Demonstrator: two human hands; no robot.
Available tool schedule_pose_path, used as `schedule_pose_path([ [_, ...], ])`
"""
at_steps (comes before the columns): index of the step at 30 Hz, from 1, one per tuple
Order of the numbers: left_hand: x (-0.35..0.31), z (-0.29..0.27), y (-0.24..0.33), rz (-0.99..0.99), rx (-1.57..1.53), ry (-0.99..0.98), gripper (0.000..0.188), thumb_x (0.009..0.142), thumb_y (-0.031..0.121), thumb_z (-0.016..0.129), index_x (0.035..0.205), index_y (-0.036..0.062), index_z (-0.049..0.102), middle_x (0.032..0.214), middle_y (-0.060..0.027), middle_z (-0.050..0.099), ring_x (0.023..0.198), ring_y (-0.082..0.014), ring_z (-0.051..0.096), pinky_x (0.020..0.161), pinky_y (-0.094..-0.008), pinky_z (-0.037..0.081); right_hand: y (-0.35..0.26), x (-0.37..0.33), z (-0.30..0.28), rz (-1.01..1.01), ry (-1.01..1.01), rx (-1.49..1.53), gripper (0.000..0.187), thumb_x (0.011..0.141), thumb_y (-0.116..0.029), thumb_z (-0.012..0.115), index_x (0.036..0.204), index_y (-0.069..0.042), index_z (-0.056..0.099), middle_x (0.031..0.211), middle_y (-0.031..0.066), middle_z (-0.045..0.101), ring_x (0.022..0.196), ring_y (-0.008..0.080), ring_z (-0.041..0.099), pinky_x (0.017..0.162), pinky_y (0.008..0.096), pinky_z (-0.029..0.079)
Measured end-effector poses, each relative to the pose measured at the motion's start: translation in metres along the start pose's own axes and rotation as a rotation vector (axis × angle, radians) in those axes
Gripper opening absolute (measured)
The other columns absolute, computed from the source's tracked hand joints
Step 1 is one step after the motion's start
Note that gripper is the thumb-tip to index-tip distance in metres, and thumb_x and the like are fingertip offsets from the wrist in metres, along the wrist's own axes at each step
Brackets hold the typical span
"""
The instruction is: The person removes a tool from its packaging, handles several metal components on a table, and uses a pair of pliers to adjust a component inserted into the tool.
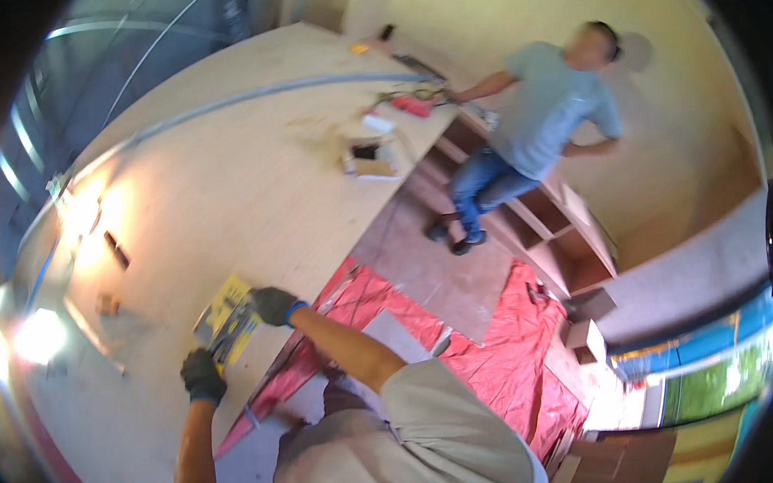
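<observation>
A flat yellow package [233, 300] with dark, tool-like shapes on it lies on the pale wooden tabletop [257, 203], near its edge. My right hand [274, 306], in a dark glove with a blue cuff, grips the package's right side with closed fingers. At the package's lower end is my left hand [203, 376], also in a dark glove. Its fingers are curled, and blur hides what they hold, if anything.
A bright lamp [41, 336] shines at the left. On the table are a small open box [371, 159], a dark stick-like object [116, 250] and a long grey strip [262, 91]. A person [536, 125] stands by open shelving [574, 256]. Red sheeting [510, 365] covers the floor.
</observation>
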State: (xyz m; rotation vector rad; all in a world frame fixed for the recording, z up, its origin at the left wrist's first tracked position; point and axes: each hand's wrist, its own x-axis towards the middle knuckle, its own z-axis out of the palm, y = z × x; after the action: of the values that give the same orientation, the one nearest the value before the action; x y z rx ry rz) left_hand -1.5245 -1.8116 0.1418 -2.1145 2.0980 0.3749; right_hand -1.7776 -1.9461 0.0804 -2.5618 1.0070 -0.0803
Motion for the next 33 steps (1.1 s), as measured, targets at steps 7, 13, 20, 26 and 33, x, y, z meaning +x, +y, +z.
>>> schedule_pose_path([
  [7, -0.031, 0.003, -0.016, 0.1, -0.084, 0.171, 0.059, 0.079, 0.028, 0.073, 0.126, 0.0009, 0.051, 0.105, -0.0182, 0.059, 0.097, -0.0363, 0.058, 0.081, -0.0486, 0.047, -0.038, -0.01, -0.009, 0.302, 0.095, 0.236, 0.033, 0.094, -0.032, 0.053, 0.102, 0.0, 0.059, 0.099, 0.0268, 0.066, 0.091, 0.0435, 0.065, 0.083, 0.0492, 0.052],
  [13, -0.012, 0.032, -0.025, 0.306, -0.169, 0.327, 0.056, 0.082, 0.028, 0.066, 0.128, 0.0004, 0.049, 0.104, -0.0236, 0.059, 0.095, -0.0403, 0.06, 0.081, -0.0497, 0.049, -0.001, 0.002, 0.027, 0.218, 0.273, 0.15, 0.038, 0.094, -0.027, 0.044, 0.112, -0.001, 0.065, 0.106, 0.025, 0.068, 0.099, 0.0387, 0.067, 0.087, 0.0485, 0.052],
  [20, -0.015, -0.001, -0.01, -0.035, -0.182, 0.031, 0.028, 0.084, 0.025, 0.063, 0.101, 0.0036, 0.055, 0.092, -0.0225, 0.063, 0.085, -0.0424, 0.064, 0.072, -0.0509, 0.052, -0.037, 0.005, -0.03, 0.274, 0.049, 0.275, 0.031, 0.09, -0.02, 0.051, 0.11, 0.002, 0.06, 0.098, 0.0254, 0.065, 0.096, 0.0413, 0.063, 0.086, 0.0504, 0.051],
  [26, -0.027, -0.008, -0.009, -0.02, -0.187, -0.028, 0.032, 0.083, 0.023, 0.064, 0.106, 0.0022, 0.054, 0.098, -0.0276, 0.063, 0.086, -0.044, 0.066, 0.072, -0.053, 0.053, -0.047, -0.016, -0.008, 0.396, 0.113, 0.299, 0.035, 0.088, -0.02, 0.054, 0.112, 0.006, 0.055, 0.102, 0.032, 0.064, 0.095, 0.0452, 0.064, 0.085, 0.0509, 0.052],
  [33, -0.04, -0.002, 0.022, -0.118, -0.198, -0.036, 0.034, 0.078, 0.016, 0.065, 0.107, 0.0024, 0.054, 0.099, -0.0238, 0.063, 0.086, -0.0401, 0.067, 0.074, -0.0498, 0.054, -0.066, -0.03, 0.009, 0.414, 0.293, 0.302, 0.041, 0.083, -0.015, 0.056, 0.116, 0.008, 0.051, 0.095, 0.0333, 0.065, 0.092, 0.0471, 0.065, 0.083, 0.0527, 0.053],
])
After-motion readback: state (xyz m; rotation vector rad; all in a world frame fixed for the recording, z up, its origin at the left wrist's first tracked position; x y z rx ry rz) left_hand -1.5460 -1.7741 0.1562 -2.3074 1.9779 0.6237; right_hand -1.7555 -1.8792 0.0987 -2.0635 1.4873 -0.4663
